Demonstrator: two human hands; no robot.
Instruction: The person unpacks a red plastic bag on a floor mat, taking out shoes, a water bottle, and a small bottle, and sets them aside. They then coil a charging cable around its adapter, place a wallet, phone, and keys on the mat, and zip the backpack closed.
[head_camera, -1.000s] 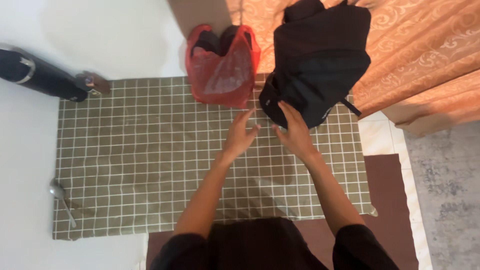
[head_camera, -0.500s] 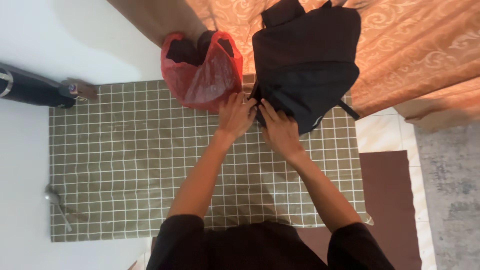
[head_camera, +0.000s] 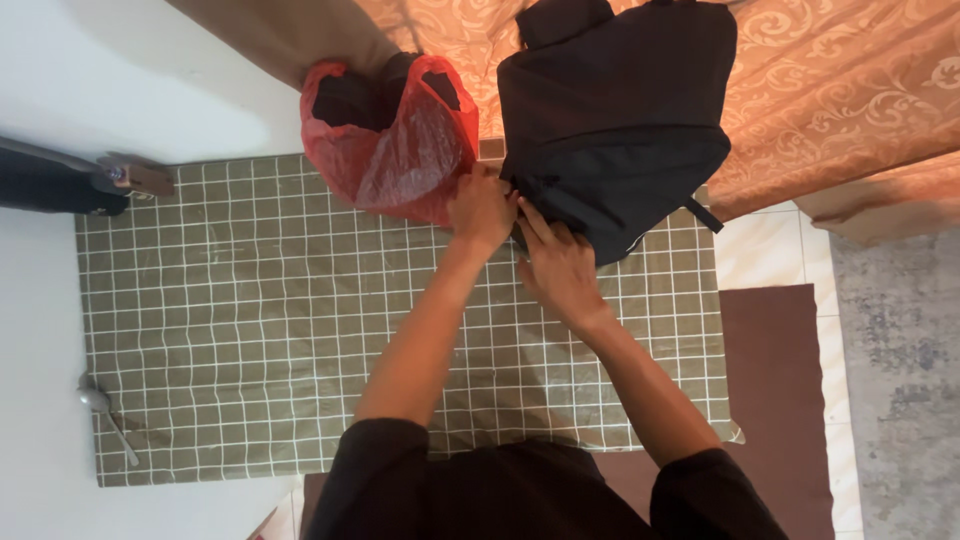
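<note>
A black backpack (head_camera: 625, 120) lies at the far edge of an olive green checked cloth (head_camera: 250, 320). My left hand (head_camera: 482, 208) rests against the backpack's lower left corner, fingers curled at its edge. Just below it, my right hand (head_camera: 555, 262) presses on the same corner, fingers on the black fabric. Whether either hand pinches a zipper is hidden. A red plastic bag (head_camera: 400, 150) with dark things inside sits right beside my left hand.
An orange patterned curtain (head_camera: 850, 90) hangs behind the backpack. A black cylindrical object (head_camera: 55, 185) lies at the cloth's far left corner. A metal spoon (head_camera: 105, 415) lies at the left edge. A brown mat (head_camera: 775, 390) and white floor tiles are on the right.
Both hands have reached forward from the middle of the cloth to the backpack's lower left corner and now touch it. The view has shifted closer to the backpack.
</note>
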